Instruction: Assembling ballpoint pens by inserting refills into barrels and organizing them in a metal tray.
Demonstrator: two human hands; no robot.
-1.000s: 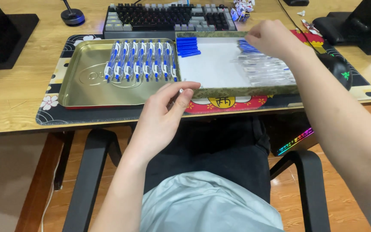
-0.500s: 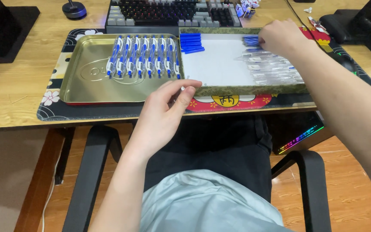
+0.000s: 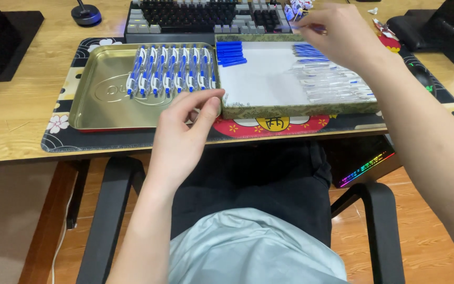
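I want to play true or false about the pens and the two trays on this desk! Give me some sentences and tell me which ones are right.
1. The blue-and-white pens lie in a row in the gold metal tray. True.
2. The left hand holds a pen. False: it rests at the front edge of the white-lined shallow box, and no pen shows in it.
3. The right hand is over the far end of the box. True.
4. The dark keyboard sits inside the gold tray. False: it lies behind both trays.

A home desk setup: wooden desk, keyboard, office chair.
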